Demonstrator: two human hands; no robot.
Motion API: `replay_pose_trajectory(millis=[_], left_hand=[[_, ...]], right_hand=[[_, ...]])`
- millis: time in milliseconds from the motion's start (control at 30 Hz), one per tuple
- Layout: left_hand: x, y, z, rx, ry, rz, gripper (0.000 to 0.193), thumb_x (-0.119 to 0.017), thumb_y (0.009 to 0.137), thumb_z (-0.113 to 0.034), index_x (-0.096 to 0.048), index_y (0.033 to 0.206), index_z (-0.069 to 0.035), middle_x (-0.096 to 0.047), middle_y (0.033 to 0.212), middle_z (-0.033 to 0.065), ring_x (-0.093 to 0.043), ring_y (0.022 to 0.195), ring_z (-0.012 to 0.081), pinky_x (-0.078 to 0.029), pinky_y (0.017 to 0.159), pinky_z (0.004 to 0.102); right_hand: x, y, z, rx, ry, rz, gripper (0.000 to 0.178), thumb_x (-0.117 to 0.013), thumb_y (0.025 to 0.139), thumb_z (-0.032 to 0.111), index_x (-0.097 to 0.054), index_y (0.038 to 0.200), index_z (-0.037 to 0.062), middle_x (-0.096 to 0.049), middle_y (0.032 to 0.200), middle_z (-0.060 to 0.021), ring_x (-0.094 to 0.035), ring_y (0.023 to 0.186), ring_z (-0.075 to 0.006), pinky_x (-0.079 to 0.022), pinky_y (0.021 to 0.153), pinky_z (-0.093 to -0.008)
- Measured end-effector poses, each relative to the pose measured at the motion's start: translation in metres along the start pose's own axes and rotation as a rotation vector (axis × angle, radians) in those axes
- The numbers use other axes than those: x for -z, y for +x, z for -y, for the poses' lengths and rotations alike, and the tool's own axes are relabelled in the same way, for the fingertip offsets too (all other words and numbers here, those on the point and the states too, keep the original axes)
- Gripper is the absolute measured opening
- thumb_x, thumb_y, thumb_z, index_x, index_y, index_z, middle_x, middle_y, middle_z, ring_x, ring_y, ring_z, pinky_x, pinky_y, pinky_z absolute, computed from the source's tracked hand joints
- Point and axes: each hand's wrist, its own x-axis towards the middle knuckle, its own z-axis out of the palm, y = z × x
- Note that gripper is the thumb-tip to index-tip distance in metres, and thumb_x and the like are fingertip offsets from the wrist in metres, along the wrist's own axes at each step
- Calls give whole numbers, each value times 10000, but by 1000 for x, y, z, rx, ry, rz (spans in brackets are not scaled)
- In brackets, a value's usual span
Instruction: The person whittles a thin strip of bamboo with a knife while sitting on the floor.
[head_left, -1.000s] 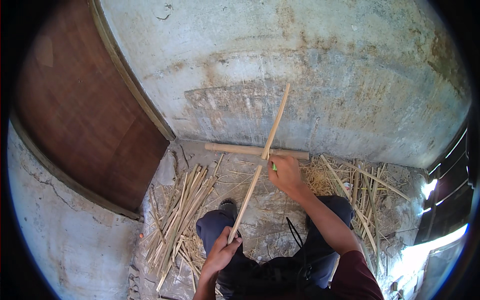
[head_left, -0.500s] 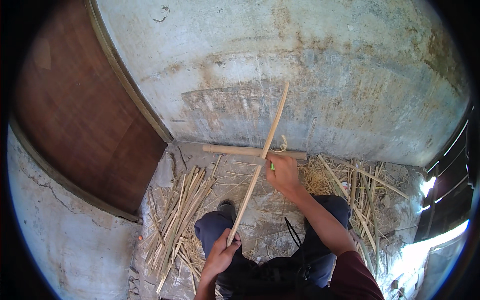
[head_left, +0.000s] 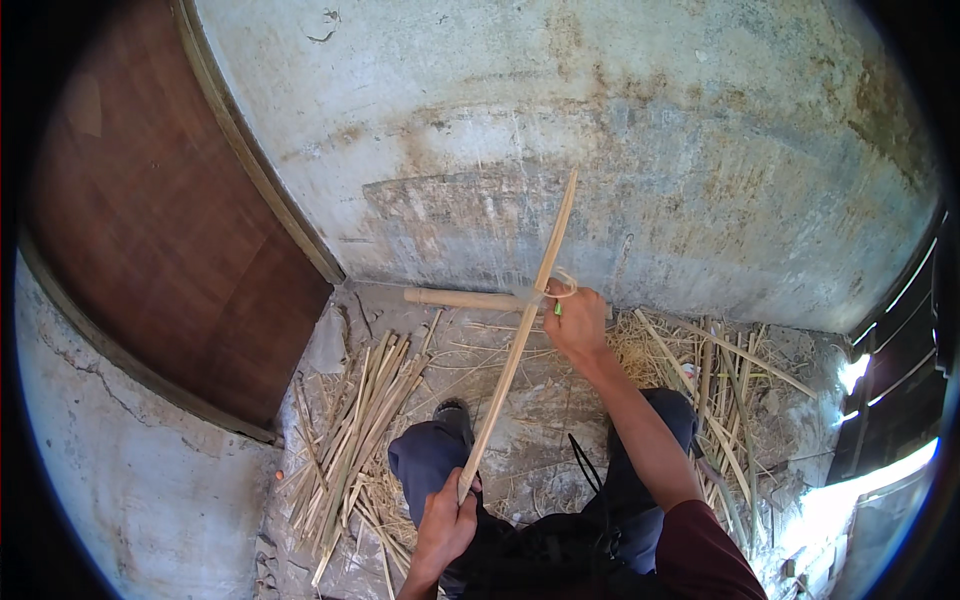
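Observation:
A long, pale bamboo strip runs slantwise from my lap up toward the wall. My left hand is closed around its near end, beside my left knee. Farther up, my right hand grips a knife with a green handle. The knife's blade, partly blurred, lies across the strip. A thin curled shaving stands up by the blade, next to my right knuckles.
Split bamboo strips are heaped on the floor at left. More strips and shavings lie at right. A round pole lies along the base of the concrete wall. A brown door panel stands at left.
My right hand and the knife have moved farther up the strip, away from me. The curled shaving has shifted with them. My left hand stays at the near end, moved only slightly.

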Motion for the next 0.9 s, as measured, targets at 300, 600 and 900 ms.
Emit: replay_pose_trajectory(millis=[300,600,900], left_hand=[[-2,-16,23,-5,51,-22,129,-564,977,-15,-629,1088,-19,-696,855,225,-730,838,456,-559,802,463],[1,-6,15,-68,34,-52,143,-577,980,-12,-635,1107,-38,-641,778,214,-692,727,419,-522,731,470],[-2,-12,9,37,33,56,134,-565,973,-13,-645,1079,-35,-657,800,218,-708,766,417,-539,771,461]], right_hand=[[-3,28,-38,-103,20,-94,275,-696,863,75,-815,1100,2,-745,816,-251,-736,774,-460,-589,735,-532],[-2,10,-9,-102,182,96,177,-670,889,62,-779,1002,-22,-700,762,-269,-713,742,-476,-558,718,-559],[1,25,-41,-98,148,-106,179,-654,899,56,-776,1007,-19,-693,768,-279,-702,749,-491,-552,713,-559]])
